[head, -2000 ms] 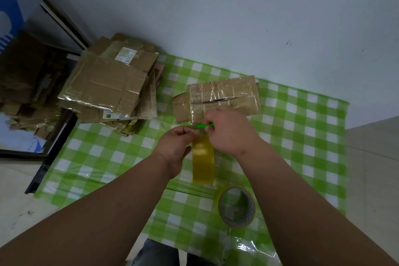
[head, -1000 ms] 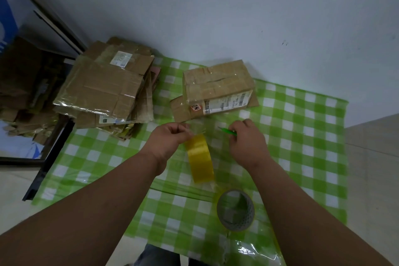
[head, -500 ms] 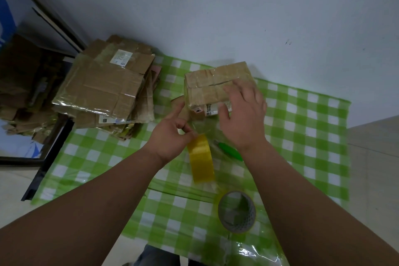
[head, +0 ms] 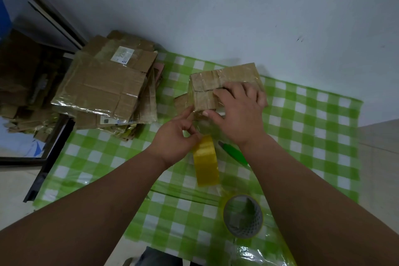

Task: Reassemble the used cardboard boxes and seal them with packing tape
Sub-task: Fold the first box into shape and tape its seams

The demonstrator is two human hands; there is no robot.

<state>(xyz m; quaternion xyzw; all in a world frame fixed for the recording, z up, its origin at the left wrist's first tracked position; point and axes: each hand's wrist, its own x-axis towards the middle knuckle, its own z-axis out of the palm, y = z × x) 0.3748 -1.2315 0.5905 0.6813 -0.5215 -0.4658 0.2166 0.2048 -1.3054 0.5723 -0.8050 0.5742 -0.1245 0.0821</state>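
A small cardboard box [head: 218,80], wrapped in clear tape, stands on the green checked tablecloth [head: 313,136] near the wall. My right hand [head: 239,112] grips its near side, fingers over the top and thumb on the front face. My left hand [head: 176,139] pinches a yellow tape roll [head: 206,162] just in front of the box. A clear strip of tape runs from the roll up to the box. A green cutter [head: 234,153] lies on the cloth under my right wrist.
A stack of flattened cardboard boxes [head: 103,88] fills the table's far left corner. A second tape roll [head: 243,216] lies near the front edge. More cardboard [head: 19,84] is piled beyond the left edge. The wall is close behind the box.
My right hand laid the green cutter on the cloth and moved up onto the box, which has turned. My left hand kept the tape roll and moved closer to the box.
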